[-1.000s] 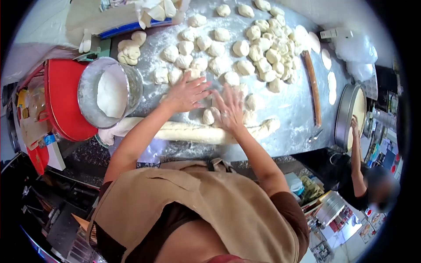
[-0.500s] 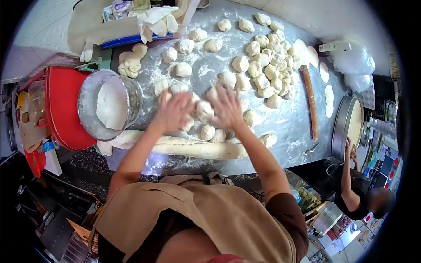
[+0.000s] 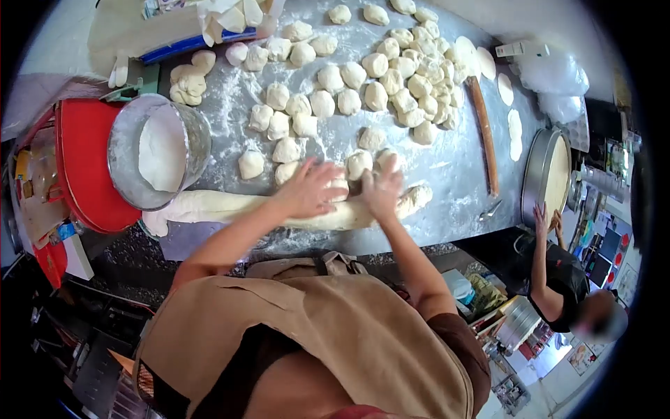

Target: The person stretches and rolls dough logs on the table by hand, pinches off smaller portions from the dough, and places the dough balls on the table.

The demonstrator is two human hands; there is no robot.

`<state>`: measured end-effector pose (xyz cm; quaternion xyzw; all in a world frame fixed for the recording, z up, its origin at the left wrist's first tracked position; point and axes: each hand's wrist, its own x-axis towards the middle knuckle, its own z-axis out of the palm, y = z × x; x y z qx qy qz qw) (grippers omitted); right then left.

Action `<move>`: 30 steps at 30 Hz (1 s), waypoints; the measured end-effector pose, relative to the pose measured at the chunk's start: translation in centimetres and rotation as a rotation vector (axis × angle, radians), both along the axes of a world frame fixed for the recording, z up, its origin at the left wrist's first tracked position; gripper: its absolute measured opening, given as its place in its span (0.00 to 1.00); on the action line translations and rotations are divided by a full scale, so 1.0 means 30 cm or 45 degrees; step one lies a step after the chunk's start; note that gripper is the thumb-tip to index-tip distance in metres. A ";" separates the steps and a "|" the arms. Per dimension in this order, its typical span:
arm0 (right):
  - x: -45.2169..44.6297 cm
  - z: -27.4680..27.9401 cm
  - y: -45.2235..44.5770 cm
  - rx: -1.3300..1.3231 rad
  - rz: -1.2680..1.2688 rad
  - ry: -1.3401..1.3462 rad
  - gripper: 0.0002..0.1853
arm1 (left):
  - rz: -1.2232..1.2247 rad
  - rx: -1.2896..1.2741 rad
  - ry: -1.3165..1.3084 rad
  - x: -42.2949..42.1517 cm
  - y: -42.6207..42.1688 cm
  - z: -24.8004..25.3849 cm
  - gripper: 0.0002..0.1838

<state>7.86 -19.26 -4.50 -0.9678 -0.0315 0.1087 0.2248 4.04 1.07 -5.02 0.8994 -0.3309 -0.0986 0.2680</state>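
My left hand [image 3: 312, 190] has its fingers spread over a small dough ball [image 3: 338, 187], in front of the long dough roll [image 3: 230, 206]. Opposite it, my right hand [image 3: 382, 192] is also open, its fingers slightly blurred and reaching to a dough ball [image 3: 388, 160]. Another dough ball [image 3: 359, 165] lies between the two hands. Beyond my left hand are a dough ball [image 3: 286, 149] and a loose cluster of several more. The dough roll runs beneath both wrists, its cut end [image 3: 419, 195] showing to the right. Neither hand appears to grip anything.
A floury metal table [image 3: 447, 174] bears a big pile of dough balls [image 3: 419, 84]. At its right lie a rolling pin [image 3: 483, 133] and flat dough rounds [image 3: 515, 133]. A bowl of flour [image 3: 162, 153] stands left. A co-worker's hand [image 3: 541, 220] touches a round metal pan [image 3: 534, 174].
Both hands have come nearer to my body, down to the dough roll. Dough balls in the middle have shifted outward into looser groups. The camera view has also shifted slightly.
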 end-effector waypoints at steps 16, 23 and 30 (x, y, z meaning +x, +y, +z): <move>0.187 -0.106 0.260 0.463 0.739 0.177 0.19 | 0.039 0.448 -0.712 0.233 0.303 -0.103 0.10; 0.102 0.078 0.254 0.310 0.567 -0.488 0.27 | 0.666 0.004 -0.075 -0.029 0.231 0.086 0.31; -0.227 -0.013 0.128 -0.100 0.666 -0.204 0.33 | 0.285 0.200 0.090 -0.274 0.285 0.046 0.36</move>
